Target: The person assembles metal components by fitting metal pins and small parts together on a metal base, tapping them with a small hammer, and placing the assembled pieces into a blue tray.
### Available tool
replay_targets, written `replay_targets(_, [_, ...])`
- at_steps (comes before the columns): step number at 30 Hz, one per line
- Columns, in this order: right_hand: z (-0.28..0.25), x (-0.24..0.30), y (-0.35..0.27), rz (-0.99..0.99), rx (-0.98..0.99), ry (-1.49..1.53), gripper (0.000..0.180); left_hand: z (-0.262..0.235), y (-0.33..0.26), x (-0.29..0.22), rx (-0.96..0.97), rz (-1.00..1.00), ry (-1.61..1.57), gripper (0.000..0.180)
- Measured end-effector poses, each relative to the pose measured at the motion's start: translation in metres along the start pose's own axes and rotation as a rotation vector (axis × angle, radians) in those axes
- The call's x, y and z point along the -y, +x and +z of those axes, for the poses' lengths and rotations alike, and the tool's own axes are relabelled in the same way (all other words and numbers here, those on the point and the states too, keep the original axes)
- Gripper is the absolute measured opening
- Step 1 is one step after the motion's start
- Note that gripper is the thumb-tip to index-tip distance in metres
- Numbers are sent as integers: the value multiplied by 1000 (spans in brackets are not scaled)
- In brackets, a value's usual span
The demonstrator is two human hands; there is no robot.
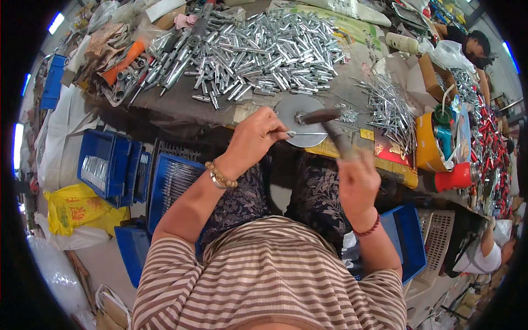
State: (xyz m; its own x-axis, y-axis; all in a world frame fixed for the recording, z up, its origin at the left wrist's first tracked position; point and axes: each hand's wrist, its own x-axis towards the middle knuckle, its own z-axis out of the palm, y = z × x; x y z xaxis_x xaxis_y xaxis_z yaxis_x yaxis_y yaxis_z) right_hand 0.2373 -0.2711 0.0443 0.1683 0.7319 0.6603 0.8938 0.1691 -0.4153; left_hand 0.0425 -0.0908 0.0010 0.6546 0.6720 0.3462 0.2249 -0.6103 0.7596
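Observation:
My left hand [258,132] pinches one end of a thin metal rod [311,133], which lies level across a round grey metal disc [290,104] at the table's near edge. In my right hand [357,179] is a hammer [342,140], gripped by its handle. The dark hammer head is raised over the disc, right of my left fingertips, and hides part of it. Just beyond the disc's right side lie several tiny metal pieces [347,114]. My left fingers cover the rod's held end.
Shiny metal sleeves [275,52] heap across the table's far side. Thin rods [391,104] pile at right, beside a yellow container [429,143] and a red flask [455,177]. Blue bins [170,187] of rods stand at lower left. Another person [477,47] sits at far right.

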Motion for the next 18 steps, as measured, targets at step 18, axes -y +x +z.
replay_targets(18, [0,1,3,-14,169,-213,35,-2,-1,-4,45,-56,-144,12])
